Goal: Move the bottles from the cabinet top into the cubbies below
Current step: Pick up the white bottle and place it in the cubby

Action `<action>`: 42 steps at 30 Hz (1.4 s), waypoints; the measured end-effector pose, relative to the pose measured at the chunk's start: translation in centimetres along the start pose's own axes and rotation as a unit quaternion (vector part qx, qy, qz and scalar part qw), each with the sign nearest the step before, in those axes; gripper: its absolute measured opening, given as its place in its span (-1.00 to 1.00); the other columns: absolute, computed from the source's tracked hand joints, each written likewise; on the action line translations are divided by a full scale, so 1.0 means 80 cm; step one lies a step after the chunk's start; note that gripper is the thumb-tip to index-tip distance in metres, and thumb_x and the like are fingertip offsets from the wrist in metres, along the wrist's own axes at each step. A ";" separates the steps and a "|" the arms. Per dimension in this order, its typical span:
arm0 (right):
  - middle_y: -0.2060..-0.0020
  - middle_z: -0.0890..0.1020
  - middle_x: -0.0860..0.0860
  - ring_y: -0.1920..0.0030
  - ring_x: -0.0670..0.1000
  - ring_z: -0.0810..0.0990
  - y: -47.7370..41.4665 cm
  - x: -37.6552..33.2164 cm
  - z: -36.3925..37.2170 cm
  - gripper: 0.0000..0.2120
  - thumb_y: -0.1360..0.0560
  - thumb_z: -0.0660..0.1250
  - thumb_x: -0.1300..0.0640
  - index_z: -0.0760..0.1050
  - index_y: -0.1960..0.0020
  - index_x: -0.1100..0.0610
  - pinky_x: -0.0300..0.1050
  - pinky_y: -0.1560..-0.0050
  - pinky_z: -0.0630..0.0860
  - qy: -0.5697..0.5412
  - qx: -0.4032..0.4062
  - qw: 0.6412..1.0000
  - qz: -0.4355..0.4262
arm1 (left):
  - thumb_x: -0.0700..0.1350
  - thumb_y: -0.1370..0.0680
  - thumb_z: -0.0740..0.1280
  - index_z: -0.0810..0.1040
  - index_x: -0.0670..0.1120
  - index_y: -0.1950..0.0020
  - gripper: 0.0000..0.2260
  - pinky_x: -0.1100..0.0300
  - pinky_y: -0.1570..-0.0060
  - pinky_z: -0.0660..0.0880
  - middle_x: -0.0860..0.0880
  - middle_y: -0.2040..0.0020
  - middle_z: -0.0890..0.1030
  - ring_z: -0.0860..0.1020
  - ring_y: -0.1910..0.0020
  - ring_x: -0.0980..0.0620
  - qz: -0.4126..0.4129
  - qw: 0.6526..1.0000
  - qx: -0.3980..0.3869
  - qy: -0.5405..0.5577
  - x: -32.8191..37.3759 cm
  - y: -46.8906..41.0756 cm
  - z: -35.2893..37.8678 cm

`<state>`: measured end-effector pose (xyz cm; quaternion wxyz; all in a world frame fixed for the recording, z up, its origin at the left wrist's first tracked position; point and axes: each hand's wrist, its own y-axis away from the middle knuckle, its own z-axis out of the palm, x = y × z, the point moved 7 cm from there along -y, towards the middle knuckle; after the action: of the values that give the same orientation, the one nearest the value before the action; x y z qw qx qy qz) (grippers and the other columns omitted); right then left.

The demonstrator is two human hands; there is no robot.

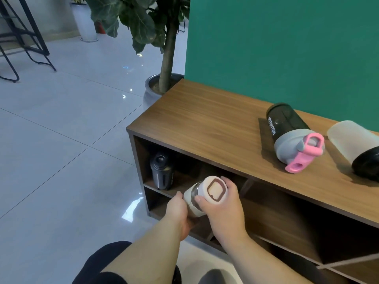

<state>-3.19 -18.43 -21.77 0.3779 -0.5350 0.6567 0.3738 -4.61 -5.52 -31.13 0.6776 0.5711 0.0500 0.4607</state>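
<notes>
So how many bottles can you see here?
4: the dark shaker and the frosted one lying on top, a black bottle in the upper-left cubby, the white-lidded bottle in both hands. Cubbies may hide more.

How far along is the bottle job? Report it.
Done: one dark bottle stands in the top-left cubby. In hand: the left hand and right hand hold a white-lidded bottle at the cubbies. Left: the pink-lidded shaker and frosted bottle lie on the cabinet top.

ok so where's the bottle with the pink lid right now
It lies on its side on the cabinet top, toward the right of the head view, beside the frosted bottle: the pink-lidded bottle.
</notes>
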 end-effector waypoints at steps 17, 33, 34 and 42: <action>-0.12 0.60 -0.11 -0.23 -0.05 0.56 -0.090 0.014 0.049 -0.50 -0.38 0.55 -0.02 0.48 -0.27 -0.06 -0.27 -0.08 0.36 0.169 -0.107 0.977 0.073 | 0.59 -0.37 0.09 0.62 -0.15 -0.26 -0.09 -0.22 -0.30 0.54 -0.27 -0.15 0.72 0.66 -0.16 -0.29 -0.070 0.995 -0.025 0.070 -0.016 -0.092 0.045; -0.31 0.56 -0.03 -0.36 0.01 0.48 -0.091 0.021 0.047 -0.35 -0.38 0.56 0.14 0.39 -0.40 0.00 -0.21 -0.23 0.32 0.108 -0.104 0.981 0.126 | 0.63 -0.22 0.15 0.35 -0.16 -0.54 0.14 -0.21 -0.39 0.45 -0.29 -0.43 0.53 0.53 -0.37 -0.29 -0.070 0.996 -0.022 0.041 -0.013 -0.108 0.037; -0.33 0.54 -0.02 -0.38 0.03 0.46 -0.090 0.021 0.048 -0.33 -0.39 0.56 0.16 0.36 -0.42 0.00 -0.15 -0.29 0.33 0.102 -0.107 0.979 0.137 | 0.64 -0.21 0.14 0.35 -0.16 -0.55 0.15 -0.22 -0.42 0.42 -0.28 -0.45 0.52 0.52 -0.39 -0.28 -0.069 0.997 -0.023 0.034 -0.013 -0.109 0.037; -0.31 0.47 -0.11 -0.36 0.04 0.46 -0.053 0.030 0.032 -0.20 -0.46 0.43 0.27 0.12 -0.53 -0.14 0.00 -0.35 0.42 0.107 -0.131 0.977 0.128 | 0.63 -0.25 0.07 0.32 -0.12 -0.58 0.12 -0.26 -0.52 0.25 -0.31 -0.52 0.43 0.37 -0.52 -0.28 -0.095 0.994 -0.040 -0.047 -0.011 -0.089 0.030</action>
<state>0.91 -17.74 -25.40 0.1812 -0.5280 0.7016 0.4429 0.36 -7.35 -36.55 0.7420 0.5575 0.0532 0.3685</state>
